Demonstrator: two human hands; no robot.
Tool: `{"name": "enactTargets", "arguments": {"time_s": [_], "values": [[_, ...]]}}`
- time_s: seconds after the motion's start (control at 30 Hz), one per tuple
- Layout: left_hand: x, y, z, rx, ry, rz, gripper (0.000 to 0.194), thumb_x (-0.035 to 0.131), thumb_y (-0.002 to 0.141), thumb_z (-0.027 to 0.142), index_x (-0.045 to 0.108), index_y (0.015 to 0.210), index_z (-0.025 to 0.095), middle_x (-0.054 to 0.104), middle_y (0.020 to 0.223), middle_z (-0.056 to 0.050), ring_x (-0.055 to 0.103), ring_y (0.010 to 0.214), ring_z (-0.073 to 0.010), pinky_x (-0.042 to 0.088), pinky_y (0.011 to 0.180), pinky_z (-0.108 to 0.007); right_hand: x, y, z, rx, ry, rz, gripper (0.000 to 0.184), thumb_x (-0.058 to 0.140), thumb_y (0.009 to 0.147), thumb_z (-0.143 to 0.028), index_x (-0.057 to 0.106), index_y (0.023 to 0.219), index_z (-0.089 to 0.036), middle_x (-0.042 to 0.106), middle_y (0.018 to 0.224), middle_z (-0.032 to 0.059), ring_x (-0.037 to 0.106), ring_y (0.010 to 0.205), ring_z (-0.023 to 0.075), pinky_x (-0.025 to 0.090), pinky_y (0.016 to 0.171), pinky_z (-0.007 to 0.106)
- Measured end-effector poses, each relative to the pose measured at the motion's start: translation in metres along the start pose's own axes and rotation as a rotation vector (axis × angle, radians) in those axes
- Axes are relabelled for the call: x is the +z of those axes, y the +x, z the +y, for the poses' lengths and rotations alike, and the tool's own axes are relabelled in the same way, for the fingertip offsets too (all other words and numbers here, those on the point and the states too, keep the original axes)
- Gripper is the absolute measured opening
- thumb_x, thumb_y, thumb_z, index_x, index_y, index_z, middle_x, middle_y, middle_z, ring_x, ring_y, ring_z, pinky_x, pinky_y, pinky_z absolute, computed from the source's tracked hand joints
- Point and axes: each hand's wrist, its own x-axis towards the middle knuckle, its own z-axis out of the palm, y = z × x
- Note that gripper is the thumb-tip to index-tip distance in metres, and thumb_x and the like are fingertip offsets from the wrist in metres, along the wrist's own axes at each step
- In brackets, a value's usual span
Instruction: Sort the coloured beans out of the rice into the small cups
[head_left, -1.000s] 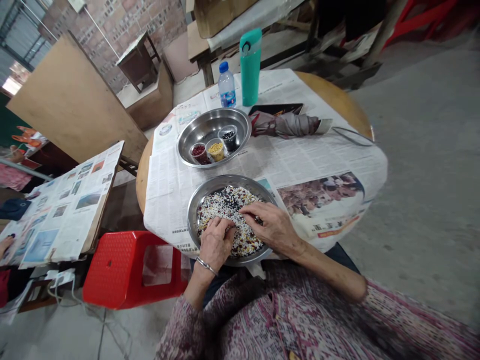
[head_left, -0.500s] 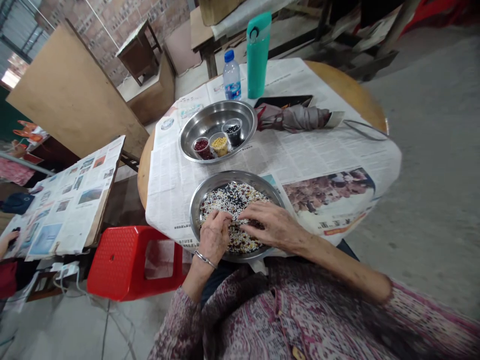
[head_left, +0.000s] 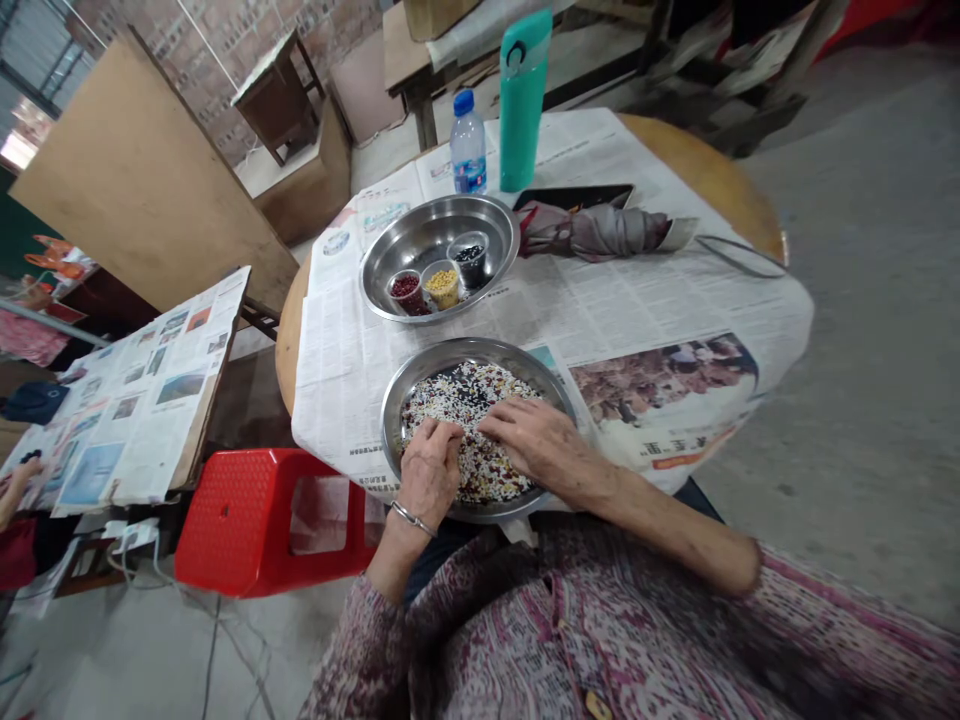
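A shallow steel plate (head_left: 469, 346) sits at the near edge of the table, heaped with mixed white, black, red and yellow beans and grains (head_left: 465, 395). My left hand (head_left: 430, 472) rests in the mix with its fingers bunched, and whatever they pinch is hidden. A metal bangle circles that wrist. My right hand (head_left: 536, 445) lies flat with spread fingers on the grains, holding nothing visible. Farther off, a steel bowl (head_left: 420, 235) holds small cups of red beans (head_left: 407, 292), yellow grains (head_left: 442, 287) and black beans (head_left: 469, 260).
Newspaper (head_left: 645, 310) covers the round wooden table (head_left: 697, 175). A water bottle (head_left: 469, 145), teal flask (head_left: 520, 100) and folded umbrella (head_left: 592, 233) stand beyond the bowl. A red plastic stool (head_left: 255, 525) is at the left, near a newspaper-covered board (head_left: 135, 400) with another person's hand (head_left: 11, 490).
The view has tilted slightly, moving the table higher in the frame. My right hand now lies flatter on the grains, and my left hand stays in the mix.
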Motion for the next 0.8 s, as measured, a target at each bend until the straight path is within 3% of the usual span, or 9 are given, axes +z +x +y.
{"name": "enactTargets", "arguments": {"time_s": [0.23,0.37,0.6,0.8], "values": [[-0.001,-0.01,0.005,0.009,0.012,0.058,0.014,0.05,0.096,0.012,0.06,0.096,0.022,0.062,0.095,-0.002,0.059,0.094,-0.0161,0.05,0.09,-0.029,-0.001,-0.002,-0.006,0.164,-0.164,0.155,0.014,0.056,0.088,-0.017,0.066,0.097,-0.019,0.066,0.112,0.0115,0.054,0.106,0.0296,0.043,0.081,0.041],[0.0,-0.015,0.004,-0.005,0.054,0.053,0.013,0.05,0.096,0.014,0.06,0.096,0.023,0.061,0.094,-0.002,0.06,0.094,-0.0152,0.05,0.089,-0.028,0.001,-0.003,-0.006,0.167,-0.147,0.114,0.013,0.057,0.088,-0.018,0.066,0.097,-0.019,0.067,0.108,0.0115,0.055,0.101,0.029,0.044,0.078,0.041],[0.0,-0.014,0.003,-0.032,0.168,-0.059,0.01,0.059,0.094,0.023,0.061,0.104,0.023,0.061,0.1,-0.003,0.057,0.101,-0.0188,0.049,0.092,-0.032,0.001,-0.009,-0.008,0.015,0.015,-0.032,0.017,0.052,0.091,-0.013,0.064,0.102,-0.018,0.066,0.095,0.0074,0.058,0.094,0.0227,0.048,0.083,0.036],[0.001,-0.015,0.006,-0.042,0.218,-0.058,0.011,0.059,0.095,0.026,0.061,0.105,0.023,0.061,0.102,-0.003,0.056,0.103,-0.0185,0.049,0.093,-0.03,-0.001,-0.01,-0.008,-0.003,0.147,-0.032,0.017,0.049,0.094,-0.015,0.064,0.103,-0.017,0.066,0.094,0.0071,0.06,0.093,0.0211,0.05,0.084,0.035]]}}
